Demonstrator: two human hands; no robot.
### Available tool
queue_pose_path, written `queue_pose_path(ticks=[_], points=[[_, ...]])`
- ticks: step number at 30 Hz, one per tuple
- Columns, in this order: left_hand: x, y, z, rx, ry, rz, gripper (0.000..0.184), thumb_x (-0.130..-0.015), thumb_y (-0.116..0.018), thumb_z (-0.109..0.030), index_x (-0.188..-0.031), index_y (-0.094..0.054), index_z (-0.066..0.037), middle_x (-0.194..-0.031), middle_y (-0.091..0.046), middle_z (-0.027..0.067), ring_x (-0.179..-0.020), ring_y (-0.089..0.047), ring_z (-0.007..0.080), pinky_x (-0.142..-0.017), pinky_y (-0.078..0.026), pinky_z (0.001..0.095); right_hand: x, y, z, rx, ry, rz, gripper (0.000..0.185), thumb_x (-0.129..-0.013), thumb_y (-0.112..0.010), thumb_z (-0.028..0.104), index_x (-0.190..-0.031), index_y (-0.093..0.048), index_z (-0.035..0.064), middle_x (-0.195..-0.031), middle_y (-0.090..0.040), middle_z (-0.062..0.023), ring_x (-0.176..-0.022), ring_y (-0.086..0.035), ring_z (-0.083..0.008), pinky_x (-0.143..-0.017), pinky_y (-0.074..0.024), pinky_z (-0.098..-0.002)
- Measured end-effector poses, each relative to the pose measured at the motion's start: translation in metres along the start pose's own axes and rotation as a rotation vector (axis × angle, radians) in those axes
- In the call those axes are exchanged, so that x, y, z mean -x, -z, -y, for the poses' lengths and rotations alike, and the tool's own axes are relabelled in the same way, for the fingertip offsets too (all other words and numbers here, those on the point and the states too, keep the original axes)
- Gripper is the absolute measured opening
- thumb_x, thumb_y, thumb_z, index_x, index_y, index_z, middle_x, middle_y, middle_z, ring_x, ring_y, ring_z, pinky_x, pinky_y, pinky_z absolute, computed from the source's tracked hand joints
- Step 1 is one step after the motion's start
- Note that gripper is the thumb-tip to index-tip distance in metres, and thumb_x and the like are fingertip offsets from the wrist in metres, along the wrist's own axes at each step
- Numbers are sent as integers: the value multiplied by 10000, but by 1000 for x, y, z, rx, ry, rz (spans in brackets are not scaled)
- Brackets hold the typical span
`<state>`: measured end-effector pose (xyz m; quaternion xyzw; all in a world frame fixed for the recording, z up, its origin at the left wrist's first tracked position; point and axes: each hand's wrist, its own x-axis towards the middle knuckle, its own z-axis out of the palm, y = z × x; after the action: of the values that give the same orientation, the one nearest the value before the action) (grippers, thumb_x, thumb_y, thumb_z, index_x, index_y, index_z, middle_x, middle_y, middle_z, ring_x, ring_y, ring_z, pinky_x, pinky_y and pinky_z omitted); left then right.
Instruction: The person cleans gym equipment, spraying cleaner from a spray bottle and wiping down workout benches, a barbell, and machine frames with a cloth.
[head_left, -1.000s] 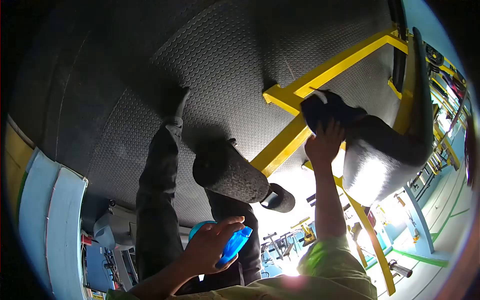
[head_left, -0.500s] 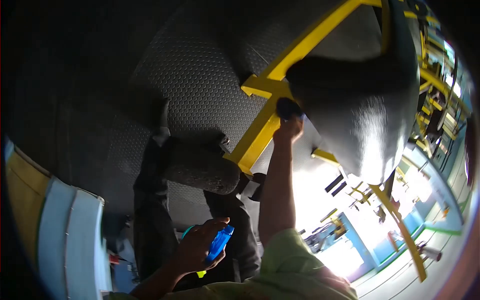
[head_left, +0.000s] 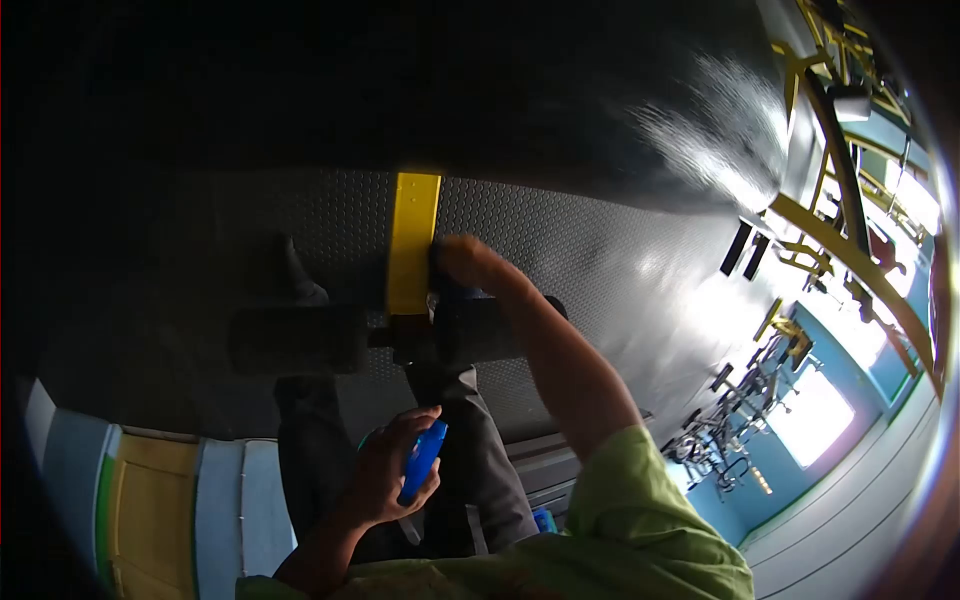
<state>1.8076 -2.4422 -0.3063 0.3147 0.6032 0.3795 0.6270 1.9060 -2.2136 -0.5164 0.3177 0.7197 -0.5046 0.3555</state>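
Note:
My left hand (head_left: 385, 478) is closed around a blue plastic object (head_left: 423, 460), held over my lap; its full shape is hidden by my fingers. My right hand (head_left: 470, 263) reaches forward, fingers curled round a dark cloth (head_left: 440, 262) that looks pressed to the right side of a yellow metal beam (head_left: 412, 245). Below it sit two dark padded rollers, a left roller (head_left: 298, 340) and a right roller (head_left: 485, 328), across the foot of the beam.
A large black padded surface (head_left: 640, 120) hangs close above the beam. The floor is dark studded rubber (head_left: 590, 240). Yellow gym machines (head_left: 790, 345) stand at the right, near a bright window (head_left: 812, 415). A blue wall (head_left: 218, 495) with a tan door (head_left: 150, 500) is at lower left.
My view has turned, so the yellow beam now stands upright instead of slanting. My right hand with the cloth has moved left and lower along it. The left hand keeps the blue object.

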Motion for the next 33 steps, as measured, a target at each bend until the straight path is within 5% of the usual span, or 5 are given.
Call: queue_pose_path(ticks=[2, 7, 13, 26, 33], points=[[-10, -9, -6, -11, -11, 22, 551, -808, -682, -96, -1289, -423, -20, -1273, -553, 195, -1039, -634, 351, -859, -522, 406, 20, 3, -13, 437, 203, 272, 412, -859, -534, 157, -1254, -610, 67, -1074, -678, -174, -969, -674, -267, -825, -536, -378], [-25, -20, -29, -109, 70, 41, 522, -807, -666, -76, -1288, -472, -10, -1213, -557, 175, -949, -638, 296, -817, -523, 384, 61, 57, 13, -248, -164, -103, 366, -847, -538, 175, -1168, -645, 37, -926, -706, -162, -879, -697, -274, -775, -542, -379], [-29, -35, -58, -63, 241, 81, 554, -782, -665, -63, -1301, -478, -12, -1198, -554, 163, -924, -634, 311, -820, -518, 365, 151, 41, -17, -555, -46, -418, 292, -804, -610, 188, -1027, -666, 8, -814, -684, -159, -779, -691, -259, -708, -533, -390], [30, -60, -196, -381, -265, 437, 551, -674, -764, -258, -1143, -630, -1, -1383, -360, 279, -1258, -454, 413, -1020, -423, 465, 425, 35, 71, -1035, 404, -29, 335, -888, -692, 287, -1110, -675, 35, -920, -686, -20, -870, -596, -110, -809, -486, -290], [73, -63, -272, -368, -408, 482, 451, -698, -703, -183, -1112, -649, -14, -1188, -536, 159, -1091, -560, 281, -953, -434, 369, 505, -14, 104, -915, 446, -437, 333, -895, -692, 228, -1163, -657, 33, -967, -681, -12, -909, -581, -97, -870, -475, -283]])
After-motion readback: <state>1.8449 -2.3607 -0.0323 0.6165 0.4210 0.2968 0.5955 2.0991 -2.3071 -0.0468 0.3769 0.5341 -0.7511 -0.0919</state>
